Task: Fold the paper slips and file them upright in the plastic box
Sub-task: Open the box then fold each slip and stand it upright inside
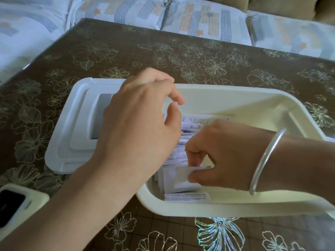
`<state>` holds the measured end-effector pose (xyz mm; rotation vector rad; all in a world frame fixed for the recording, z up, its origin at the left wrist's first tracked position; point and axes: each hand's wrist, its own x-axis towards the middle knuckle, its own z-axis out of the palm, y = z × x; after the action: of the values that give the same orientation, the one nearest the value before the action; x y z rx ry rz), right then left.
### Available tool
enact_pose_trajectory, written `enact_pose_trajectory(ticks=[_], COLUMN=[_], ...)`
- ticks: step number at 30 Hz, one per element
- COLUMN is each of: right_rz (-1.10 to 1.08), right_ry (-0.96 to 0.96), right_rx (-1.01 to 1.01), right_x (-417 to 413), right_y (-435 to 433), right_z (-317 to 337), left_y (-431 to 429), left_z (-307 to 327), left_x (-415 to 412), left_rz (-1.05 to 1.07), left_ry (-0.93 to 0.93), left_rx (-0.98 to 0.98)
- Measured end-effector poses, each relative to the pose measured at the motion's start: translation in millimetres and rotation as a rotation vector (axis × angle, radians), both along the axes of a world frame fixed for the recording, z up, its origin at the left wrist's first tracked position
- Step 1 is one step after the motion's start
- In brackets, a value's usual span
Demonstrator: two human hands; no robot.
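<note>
Paper slip [176, 178] is pinched by the right hand [221, 151] in the plastic box [235, 98], left hand [137, 120] slack, empty.

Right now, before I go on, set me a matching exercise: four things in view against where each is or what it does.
Things: 1 right hand; 2 lid; 3 phone; 4 bangle.
States: A lies flat left of the plastic box; B circles the right wrist; C pinches a folded slip inside the box; D sits at the table's near left edge.
Pairs: 1-C; 2-A; 3-D; 4-B.
</note>
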<state>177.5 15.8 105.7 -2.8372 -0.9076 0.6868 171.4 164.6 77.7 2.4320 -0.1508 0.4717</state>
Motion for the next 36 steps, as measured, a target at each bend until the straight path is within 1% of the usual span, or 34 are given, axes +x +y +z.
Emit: enact_pose_trajectory(ticks=[3,7,12,18,25,27,29,30,31,33,35,36], right_rz=[0.026,0.090,0.080,0.056,0.075,0.020,-0.112,-0.191,-0.255,-0.289,-0.220,-0.174], right_ry=[-0.019,-0.024,0.015,0.022,0.074,0.137,0.236,0.283,0.322,0.403,0.476,0.500], right_rx=[-0.010,-0.079,0.009,0.039,0.025,0.061,0.115,0.110,0.059,-0.136,-0.295,-0.324], right_x=[-0.5,2.3,2.7,5.3,4.7,5.3,9.4,13.3,17.1,22.3,21.8,20.1], right_y=[4.0,8.2,5.8,4.4,16.0,14.0,5.6,-0.7,-7.3,-17.6,-21.0,-19.2], right_z=[-7.0,-18.6,-10.3,-12.6,-24.8,-19.7,-11.7,-7.9,-4.0,-2.6,-11.2,-16.7], left_y=[-0.5,-0.8,0.1,-0.4,0.0,0.1,0.1,0.2,0.1,-0.1,0.4,0.5], left_z=[-0.8,-0.3,-1.4,-1.4,-2.0,-1.1,-0.2,-0.2,0.0,0.3,0.2,0.2], left_x=[0.1,0.2,0.6,1.8,1.6,1.4,1.0,0.9,0.8,0.5,0.7,0.7], left_rz=[-0.003,-0.014,-0.006,-0.013,-0.016,-0.011,-0.008,-0.008,-0.008,-0.009,-0.010,-0.011], left_ry=[-0.011,-0.008,-0.011,-0.011,-0.013,-0.012,-0.002,0.003,0.004,0.002,-0.002,-0.004], left_rx=[-0.005,-0.008,0.000,-0.012,0.004,0.006,0.008,0.012,0.018,0.027,0.026,0.027])
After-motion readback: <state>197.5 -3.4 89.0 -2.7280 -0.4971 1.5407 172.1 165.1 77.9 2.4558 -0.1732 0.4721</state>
